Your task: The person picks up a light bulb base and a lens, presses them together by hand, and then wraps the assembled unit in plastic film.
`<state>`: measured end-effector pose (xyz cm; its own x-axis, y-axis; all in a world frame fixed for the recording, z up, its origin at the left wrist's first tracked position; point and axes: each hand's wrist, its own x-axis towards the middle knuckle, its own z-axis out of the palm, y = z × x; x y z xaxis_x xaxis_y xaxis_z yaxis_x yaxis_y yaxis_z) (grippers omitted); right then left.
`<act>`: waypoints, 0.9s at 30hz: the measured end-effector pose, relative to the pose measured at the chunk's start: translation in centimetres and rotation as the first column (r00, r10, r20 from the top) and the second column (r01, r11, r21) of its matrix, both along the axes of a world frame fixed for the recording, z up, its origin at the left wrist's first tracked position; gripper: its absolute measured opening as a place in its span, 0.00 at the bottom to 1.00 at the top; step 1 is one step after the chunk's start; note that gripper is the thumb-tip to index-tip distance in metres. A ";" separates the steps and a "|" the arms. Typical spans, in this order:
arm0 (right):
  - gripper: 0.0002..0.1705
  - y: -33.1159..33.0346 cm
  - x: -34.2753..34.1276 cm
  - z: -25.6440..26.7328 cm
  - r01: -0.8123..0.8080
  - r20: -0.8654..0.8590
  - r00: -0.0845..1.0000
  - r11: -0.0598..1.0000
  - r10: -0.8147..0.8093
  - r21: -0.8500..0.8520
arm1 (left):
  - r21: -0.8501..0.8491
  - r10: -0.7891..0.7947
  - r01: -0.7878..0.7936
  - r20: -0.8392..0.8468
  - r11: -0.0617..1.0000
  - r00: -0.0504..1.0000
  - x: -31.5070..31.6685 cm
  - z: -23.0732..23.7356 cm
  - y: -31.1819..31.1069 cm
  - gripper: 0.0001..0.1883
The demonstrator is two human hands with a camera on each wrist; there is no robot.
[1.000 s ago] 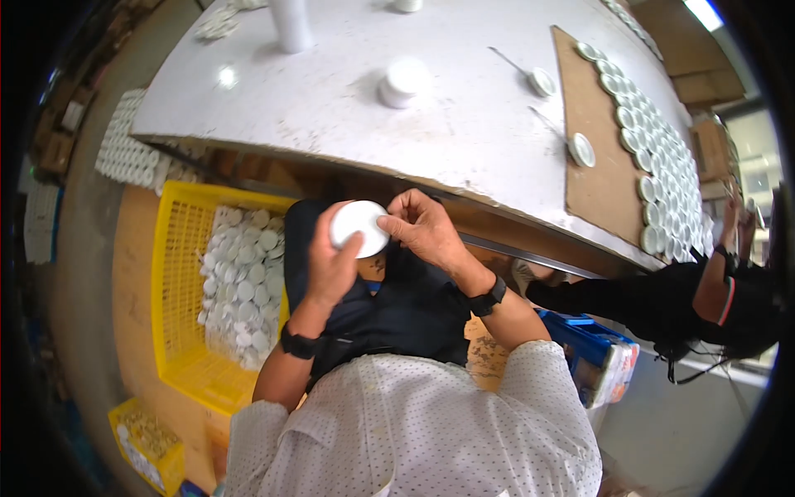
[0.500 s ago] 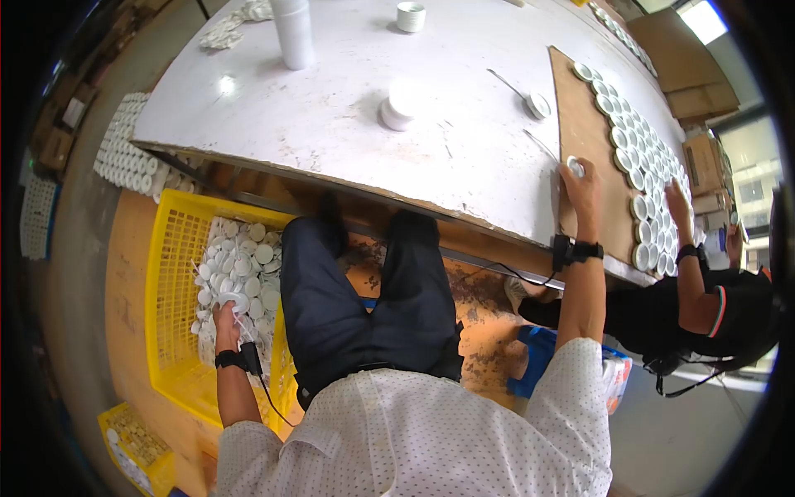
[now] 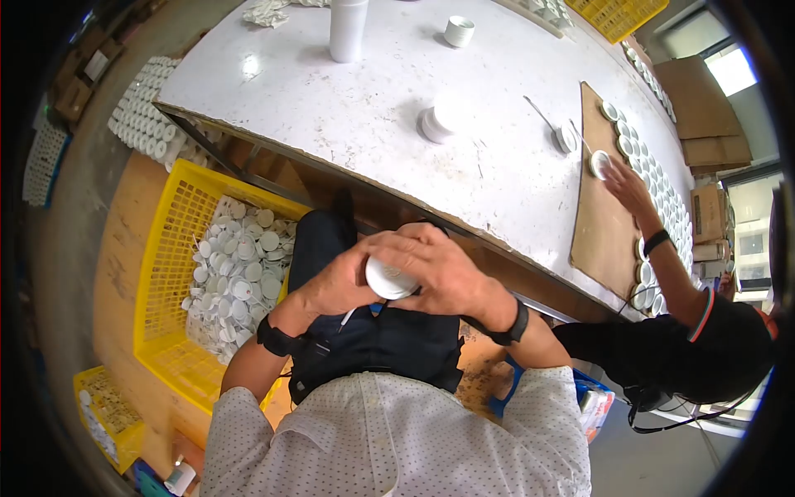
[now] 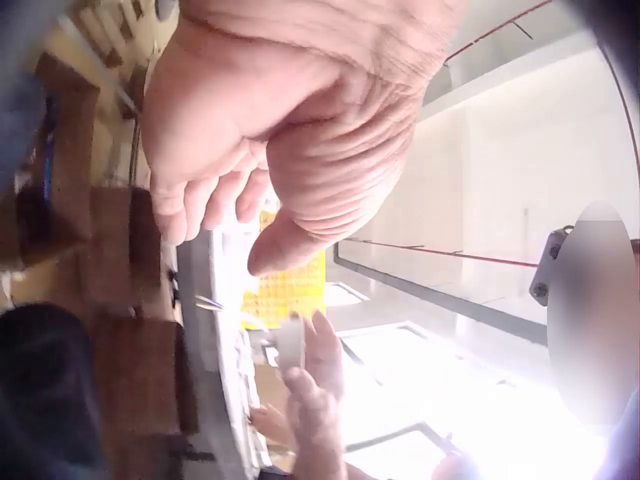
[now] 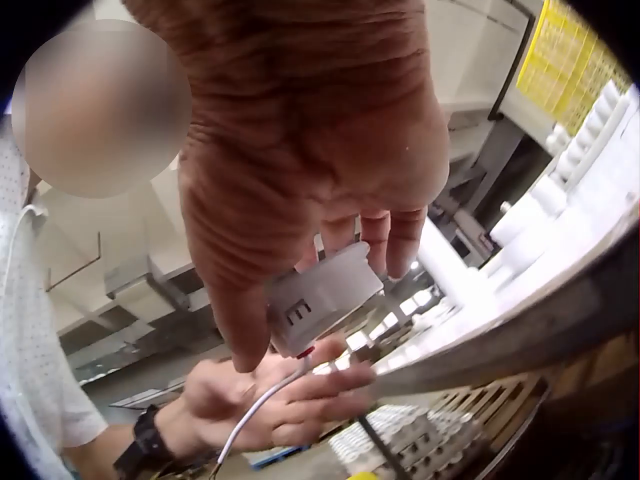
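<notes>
Over the lap, the right hand [image 3: 443,269] grips a white round piece [image 3: 389,280] between thumb and fingers. In the right wrist view the piece [image 5: 325,300] shows dark lettering on its side and a white cable [image 5: 262,410] hanging from a red spot. The left hand [image 3: 339,277] is close beside the piece; its palm faces up with fingers spread loosely in the right wrist view [image 5: 275,400]. No object shows in the left hand [image 4: 290,130] in its own wrist view. Whether it touches the piece is unclear.
Left of the lap, a yellow basket [image 3: 157,282] contains many white discs [image 3: 240,282]. The white table [image 3: 381,99] bears a white cylinder [image 3: 348,33], a round stack [image 3: 437,124] and cardboard [image 3: 590,224] with rows of white cups. Another person's hand [image 3: 631,192] reaches over the cardboard.
The left hand has come out of the basket and the right hand back from the cardboard's edge; they meet over the lap. The other person's hand has moved to a cup on the cardboard.
</notes>
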<state>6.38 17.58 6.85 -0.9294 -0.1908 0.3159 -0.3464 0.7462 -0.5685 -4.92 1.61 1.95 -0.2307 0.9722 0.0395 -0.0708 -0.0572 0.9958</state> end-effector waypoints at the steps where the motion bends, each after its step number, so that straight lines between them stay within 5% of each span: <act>1: 0.45 -0.4 -0.3 -0.1 -0.029 0.052 0.998 0.999 0.027 0.027 | -0.059 -0.008 0.005 -0.053 0.998 0.999 0.1 -0.5 -0.2 0.32; 2: 0.45 -0.6 -0.5 0.1 -0.035 0.056 0.998 0.999 0.033 0.031 | -0.054 -0.002 0.000 -0.050 0.999 0.999 0.3 -0.9 -0.6 0.32; 5: 0.43 0.1 -1.5 1.1 -0.102 0.073 0.992 0.994 0.104 -0.034 | -0.125 0.146 -0.103 0.414 0.987 0.899 1.2 -1.4 -1.9 0.37; 7: 0.34 2.8 -2.5 1.4 0.194 0.197 0.971 0.920 -0.132 -0.341 | -0.144 0.149 -0.089 0.485 0.986 0.862 0.8 -1.4 -3.1 0.37; 8: 0.29 4.7 -3.8 2.1 0.396 0.099 0.918 0.894 -0.383 -0.208 | -0.165 0.150 -0.069 0.548 0.984 0.823 0.7 -1.4 -3.7 0.36; 9: 0.26 8.4 -5.4 -0.2 0.578 0.014 0.801 0.766 -0.599 -0.279 | -0.137 0.175 -0.119 0.542 0.983 0.822 0.9 -2.2 -4.0 0.35; 10: 0.25 10.9 -6.7 -0.5 0.740 0.107 0.653 0.602 -0.750 -0.300 | -0.131 0.177 -0.126 0.541 0.983 0.822 1.0 -2.1 -4.3 0.35; 11: 0.27 13.3 -7.7 -1.1 0.798 -0.004 0.592 0.587 -0.806 -0.138 | -0.160 0.188 -0.122 0.517 0.980 0.835 1.0 -2.0 -4.6 0.35; 12: 0.29 15.2 -8.7 -1.5 0.826 0.077 0.563 0.556 -0.823 -0.098 | -0.189 0.200 -0.120 0.494 0.975 0.847 1.0 -2.0 -4.8 0.34; 17: 0.27 17.4 -10.7 -3.6 0.786 0.444 0.613 0.446 -0.654 -0.428 | -0.179 0.217 -0.138 0.576 0.974 0.788 1.1 -3.4 -6.0 0.35; 27: 0.12 17.1 -9.8 -3.7 0.707 0.392 0.597 0.227 -0.700 -0.670 | -0.163 0.188 -0.108 0.630 0.981 0.754 1.7 -4.1 -6.2 0.36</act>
<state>-3.46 34.71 3.14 -0.5693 0.8212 -0.0379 0.1045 0.0266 -0.9942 -3.17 -4.57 -2.19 -0.3046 0.9124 -0.2734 -0.6929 -0.0154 0.7209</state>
